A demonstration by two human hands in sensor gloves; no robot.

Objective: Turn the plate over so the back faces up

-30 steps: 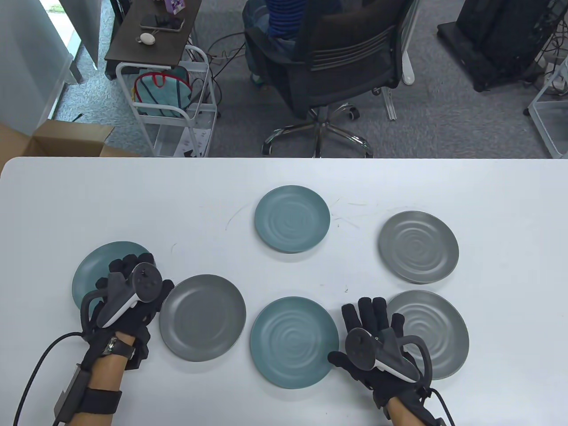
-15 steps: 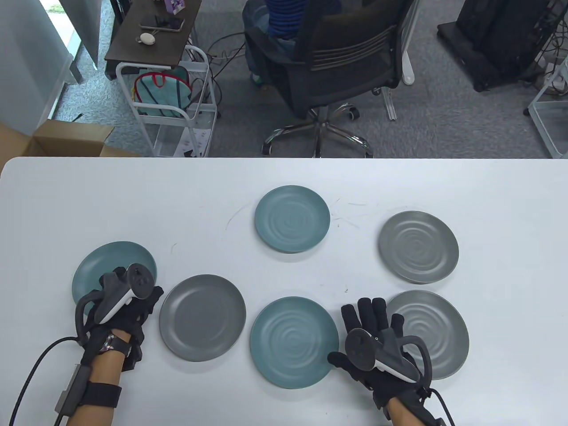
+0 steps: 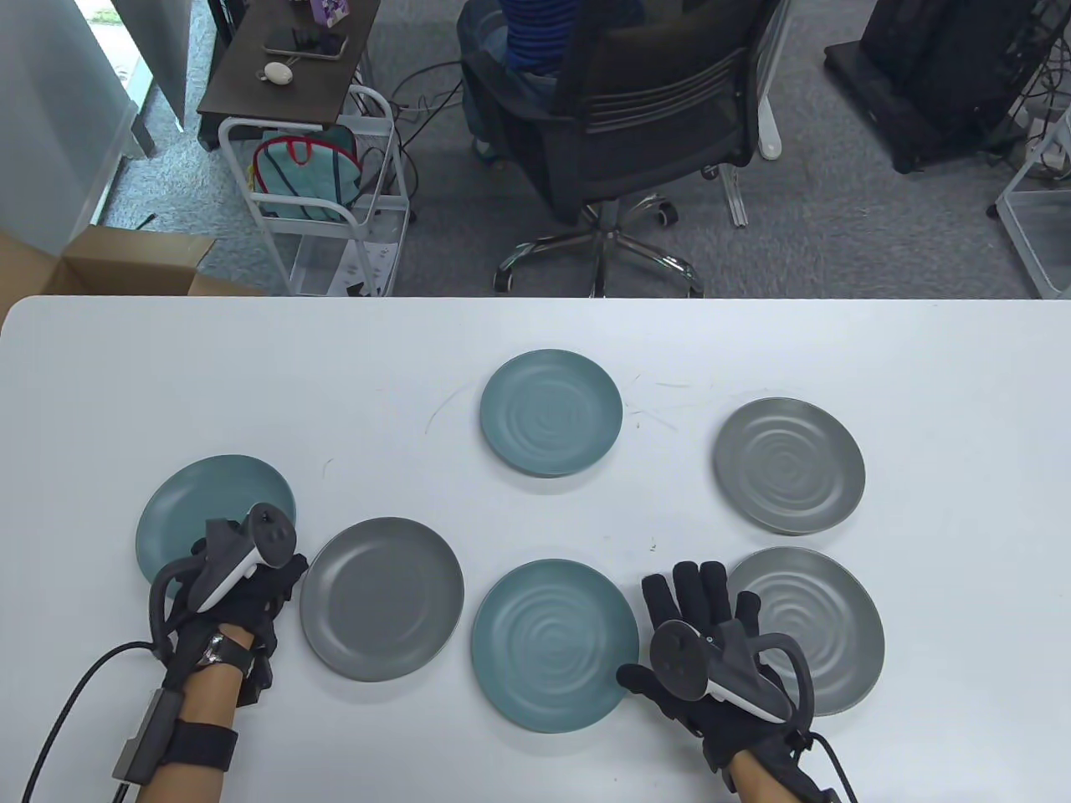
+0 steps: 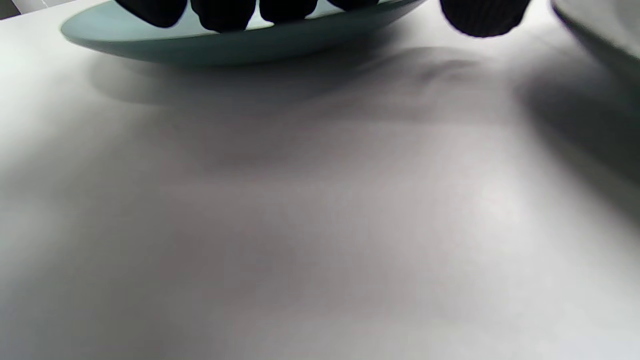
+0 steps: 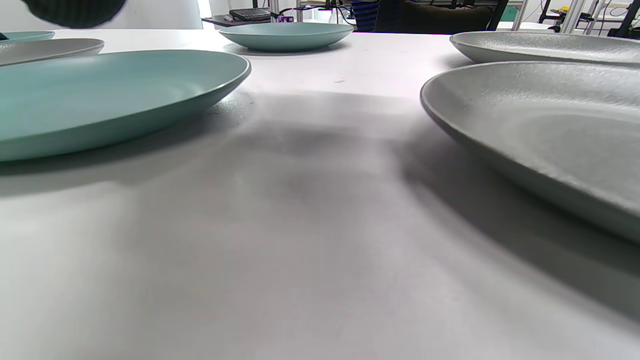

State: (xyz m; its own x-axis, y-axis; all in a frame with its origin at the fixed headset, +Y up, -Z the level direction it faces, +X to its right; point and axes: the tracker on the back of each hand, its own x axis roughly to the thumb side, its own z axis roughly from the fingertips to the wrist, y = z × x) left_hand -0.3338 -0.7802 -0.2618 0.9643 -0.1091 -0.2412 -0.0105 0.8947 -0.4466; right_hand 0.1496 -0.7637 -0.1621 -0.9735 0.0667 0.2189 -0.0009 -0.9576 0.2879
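Table view, nearest edge first: the right hand (image 3: 711, 644) lies flat on the white table (image 3: 167, 368) with its fingers spread and straight, in the gap between a teal plate (image 3: 548, 640) and a grey plate (image 3: 824, 619); its little-finger side overlaps the grey plate's rim, and it holds nothing. The right wrist view shows the same gap low over the tabletop, the teal plate (image 5: 100, 95) on one side and the grey plate (image 5: 540, 130) on the other, both face up.

On the other side, the left hand (image 3: 238, 577) sits at the near right edge of the far-left teal plate (image 3: 201, 502), its fingers curled downward. In the left wrist view the fingertips (image 4: 222, 12) rest over that plate's rim (image 4: 225, 47), with the thumb (image 4: 482, 17) apart to the side, off the plate; whether the fingers actually grip the rim I cannot tell. The plate sits flat on the table, face up. Just beside this hand lies a dark grey plate (image 3: 381, 598), smooth inside.

Farther back stand a second grey plate (image 3: 788, 465) on the right and a smaller-looking teal plate (image 3: 550, 412) near the middle, both face up and well apart from either hand.
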